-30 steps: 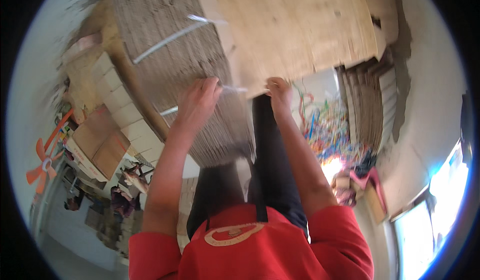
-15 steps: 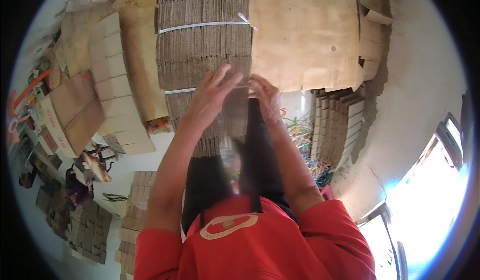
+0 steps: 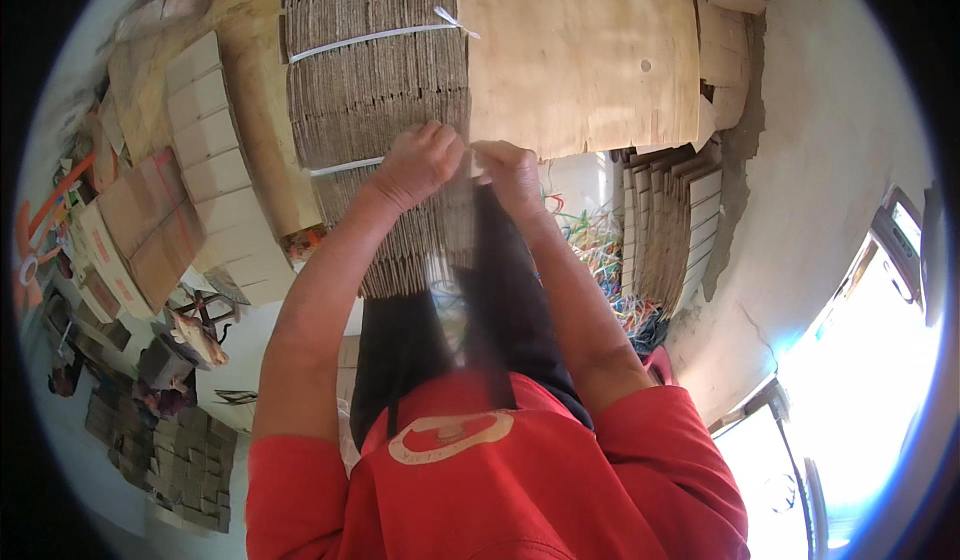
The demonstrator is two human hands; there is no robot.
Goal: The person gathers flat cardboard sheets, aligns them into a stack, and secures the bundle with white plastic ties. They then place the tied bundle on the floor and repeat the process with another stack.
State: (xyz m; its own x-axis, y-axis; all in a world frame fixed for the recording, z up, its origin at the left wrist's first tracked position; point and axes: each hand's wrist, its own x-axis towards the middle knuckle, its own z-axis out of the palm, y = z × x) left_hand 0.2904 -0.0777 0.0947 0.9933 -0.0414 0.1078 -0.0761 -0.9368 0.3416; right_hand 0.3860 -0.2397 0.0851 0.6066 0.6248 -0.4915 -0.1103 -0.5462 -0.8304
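Observation:
A tall bundle of grey-brown corrugated cardboard pieces (image 3: 375,90), packed on edge, lies in front of me. One white strap (image 3: 370,42) crosses its far part and is knotted at the right edge. Nearer to me, a second white strap (image 3: 345,168) runs across the bundle to my left hand (image 3: 425,165), which is closed over the cardboard near the right edge. Just right of that edge my right hand (image 3: 510,173) is pinched closed, with a pale bit of strap at its fingertips. The strap ends are mostly hidden by my fingers.
The bundle rests on a plywood board (image 3: 580,60). More cardboard stacks stand at the left (image 3: 215,150) and at the right (image 3: 665,230). Tangled coloured straps (image 3: 610,270) lie on the floor. A wall (image 3: 820,140) bounds the right side, with a bright opening (image 3: 850,390).
Both hands have closed from looser, spread fingers and drawn slightly apart. The whole view has shifted, so the bundle and board sit farther left and higher.

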